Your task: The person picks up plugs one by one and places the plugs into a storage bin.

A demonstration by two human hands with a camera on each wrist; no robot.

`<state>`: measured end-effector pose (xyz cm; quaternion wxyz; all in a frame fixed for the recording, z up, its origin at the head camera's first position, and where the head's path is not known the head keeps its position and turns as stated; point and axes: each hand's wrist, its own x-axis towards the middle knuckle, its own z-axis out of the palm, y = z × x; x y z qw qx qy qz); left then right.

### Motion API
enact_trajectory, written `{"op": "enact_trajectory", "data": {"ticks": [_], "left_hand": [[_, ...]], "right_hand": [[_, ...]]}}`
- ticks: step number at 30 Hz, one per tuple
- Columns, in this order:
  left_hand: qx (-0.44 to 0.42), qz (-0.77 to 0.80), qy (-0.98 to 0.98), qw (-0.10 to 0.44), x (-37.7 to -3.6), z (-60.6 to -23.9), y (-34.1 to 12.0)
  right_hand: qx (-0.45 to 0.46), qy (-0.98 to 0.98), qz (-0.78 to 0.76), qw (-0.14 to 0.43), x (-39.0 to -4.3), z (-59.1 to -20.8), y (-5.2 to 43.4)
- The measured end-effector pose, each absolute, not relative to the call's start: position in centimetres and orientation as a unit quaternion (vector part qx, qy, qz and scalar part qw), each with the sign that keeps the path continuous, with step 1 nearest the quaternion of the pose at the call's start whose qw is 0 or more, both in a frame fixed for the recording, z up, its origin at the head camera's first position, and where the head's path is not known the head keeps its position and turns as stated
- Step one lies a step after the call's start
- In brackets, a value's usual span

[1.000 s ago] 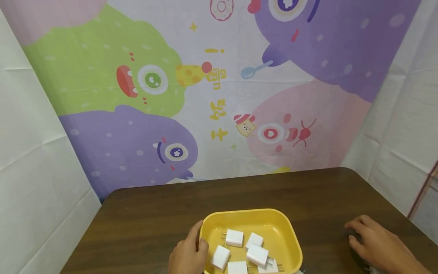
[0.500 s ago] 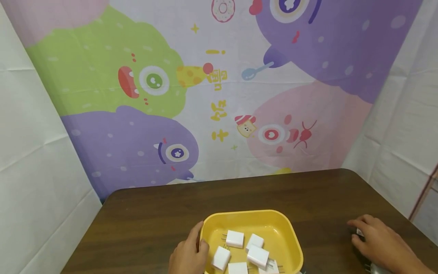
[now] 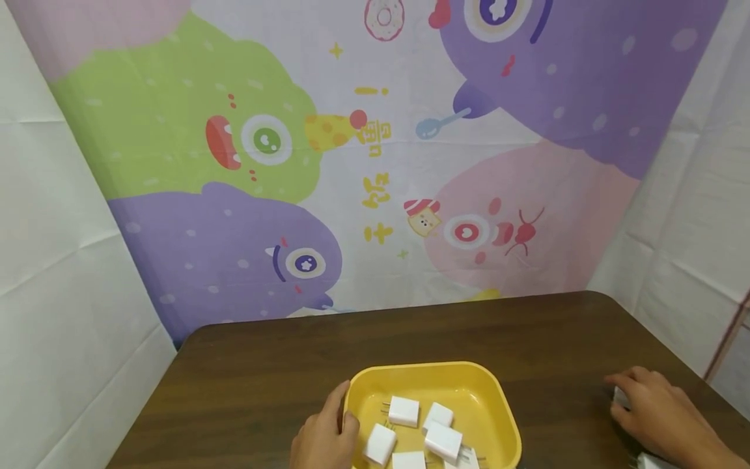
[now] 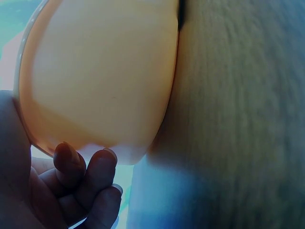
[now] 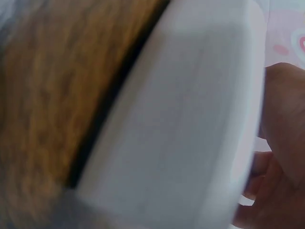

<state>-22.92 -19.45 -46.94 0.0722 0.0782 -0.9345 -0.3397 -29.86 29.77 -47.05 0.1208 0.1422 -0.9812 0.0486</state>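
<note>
In the head view my left hand [image 3: 325, 433] grips the left side of a yellow tray [image 3: 508, 413]. The left wrist view shows its curled fingers [image 4: 97, 174] against the tray's outer wall. White charger plugs with metal prongs, such as this charger plug [image 3: 403, 412], lie inside the tray; two of them overlap. Over at the right of the table, my right hand [image 3: 662, 407] pinches a white charger plug [image 3: 622, 397], mostly hidden by the fingers. Beneath that wrist another white plug [image 3: 652, 461] pokes out at the bottom edge.
The dark wooden table [image 3: 281, 365] has rounded far corners. Behind it hangs a cartoon-printed cloth [image 3: 387, 273], with white cloth walls on both sides. A blurred white block [image 5: 176, 119] fills much of the right wrist view, close to the camera.
My right hand has shifted slightly right, and a white plug now shows between its thumb and fingers. The left hand keeps its grip on the tray; the head view has tilted slightly.
</note>
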Motion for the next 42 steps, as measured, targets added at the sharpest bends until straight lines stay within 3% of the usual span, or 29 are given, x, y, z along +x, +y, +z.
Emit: {"op": "enact_trajectory", "data": {"ticks": [11, 29, 42], "left_hand": [[0.076, -0.344, -0.931, 0.092, -23.0, -47.0, -19.3], [0.085, -0.346, -0.931, 0.079, -23.0, -46.6, -19.2], [0.082, -0.34, -0.933, 0.08, -22.9, -46.9, -19.3]], "right_hand": [[0.13, -0.982, 0.053, 0.126, -30.2, -47.1, 30.8], [0.124, -0.982, 0.057, 0.127, -30.1, -47.3, 31.2], [0.116, -0.989, 0.044, 0.086, -30.0, -47.8, 31.0]]}}
